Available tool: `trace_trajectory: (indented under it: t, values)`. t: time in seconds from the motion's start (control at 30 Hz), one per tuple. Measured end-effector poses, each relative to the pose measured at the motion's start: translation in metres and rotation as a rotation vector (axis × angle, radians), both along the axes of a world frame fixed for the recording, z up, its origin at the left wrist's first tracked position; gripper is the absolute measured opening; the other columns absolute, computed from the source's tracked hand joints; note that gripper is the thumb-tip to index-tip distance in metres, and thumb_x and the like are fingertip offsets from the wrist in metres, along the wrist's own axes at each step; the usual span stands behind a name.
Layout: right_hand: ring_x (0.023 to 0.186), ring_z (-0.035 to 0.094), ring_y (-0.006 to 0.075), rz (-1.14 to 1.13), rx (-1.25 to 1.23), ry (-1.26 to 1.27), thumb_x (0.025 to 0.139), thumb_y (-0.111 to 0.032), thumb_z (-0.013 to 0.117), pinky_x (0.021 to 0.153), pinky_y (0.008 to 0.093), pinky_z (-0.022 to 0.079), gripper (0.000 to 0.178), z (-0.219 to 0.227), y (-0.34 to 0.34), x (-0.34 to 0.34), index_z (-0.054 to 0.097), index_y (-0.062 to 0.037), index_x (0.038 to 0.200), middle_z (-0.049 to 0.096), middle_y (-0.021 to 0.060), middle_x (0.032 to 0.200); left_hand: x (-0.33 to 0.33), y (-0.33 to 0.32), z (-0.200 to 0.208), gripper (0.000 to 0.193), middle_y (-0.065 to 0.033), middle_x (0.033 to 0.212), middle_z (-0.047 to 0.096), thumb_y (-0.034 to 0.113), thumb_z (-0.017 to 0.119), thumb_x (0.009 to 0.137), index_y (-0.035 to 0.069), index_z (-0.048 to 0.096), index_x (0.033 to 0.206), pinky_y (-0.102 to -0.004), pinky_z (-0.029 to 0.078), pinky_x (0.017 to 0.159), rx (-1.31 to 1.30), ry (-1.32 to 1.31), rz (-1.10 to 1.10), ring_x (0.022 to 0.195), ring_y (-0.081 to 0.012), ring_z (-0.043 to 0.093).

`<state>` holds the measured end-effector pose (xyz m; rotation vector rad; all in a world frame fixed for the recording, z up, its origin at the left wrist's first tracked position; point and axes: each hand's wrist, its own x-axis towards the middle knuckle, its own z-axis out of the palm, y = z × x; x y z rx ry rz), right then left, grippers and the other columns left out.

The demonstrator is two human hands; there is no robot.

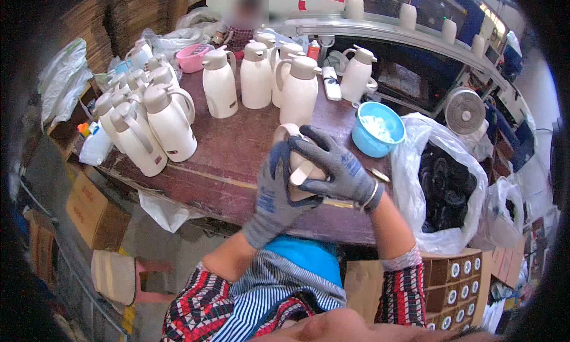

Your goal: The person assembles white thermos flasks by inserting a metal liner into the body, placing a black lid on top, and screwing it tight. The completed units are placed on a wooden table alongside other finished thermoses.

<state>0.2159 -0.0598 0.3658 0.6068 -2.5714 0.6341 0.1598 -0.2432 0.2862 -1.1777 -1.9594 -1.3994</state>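
The left hand (275,195) and the right hand (345,174), both grey-gloved, are clamped around opposite sides of a cream jug (301,173) over the near part of the surface (228,155); whether it rests there is hidden. More jugs (298,95) stand beyond and leftward. A blue bowl (369,147) sits right, beside a plastic bag (409,167) of black parts (440,184).

Open tabletop (225,155), jugs (219,86) beyond
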Motion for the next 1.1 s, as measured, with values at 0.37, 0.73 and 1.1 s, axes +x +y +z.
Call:
trace_trajectory:
  t: [0.37, 0.73, 1.1]
  values:
    - [0.129, 0.051, 0.0438, -0.18, 0.148, 0.088, 0.075, -0.04, 0.082, 0.112, 0.0527, 0.039, 0.082, -0.001, -0.03, 0.111, 0.053, -0.0101, 0.147, 0.052, 0.0229, 0.14, -0.055, -0.024, 0.004, 0.047, -0.0064, 0.098, 0.071, 0.033, 0.088, 0.079, 0.0, 0.071, 0.108, -0.033, 0.053, 0.085, 0.038, -0.477, -0.646, 0.093, -0.0176, 0.067]
    - [0.124, 0.054, 0.0405, -0.49, -0.392, 0.166, 0.082, -0.023, 0.067, 0.11, 0.0481, 0.042, 0.068, -0.067, -0.072, 0.139, 0.052, -0.0007, 0.144, 0.055, 0.0226, 0.134, 0.075, -0.067, 0.003, 0.046, -0.01, 0.089, 0.07, 0.035, 0.092, 0.063, 0.009, 0.072, 0.094, -0.0427, 0.052, 0.077, 0.177, 0.026, -0.002, 0.083, -0.0325, 0.067]
    - [0.117, 0.06, 0.0453, 0.334, 0.026, 0.188, 0.063, -0.066, 0.084, 0.102, 0.0587, 0.046, 0.066, 0.028, -0.096, 0.208, 0.078, -0.0227, 0.112, 0.059, 0.0244, 0.133, 0.061, -0.123, 0.039, 0.045, -0.0104, 0.097, 0.072, 0.029, 0.084, 0.078, -0.003, 0.071, 0.106, -0.0338, 0.053, 0.086, -0.087, -0.568, -0.68, 0.093, -0.0169, 0.067]
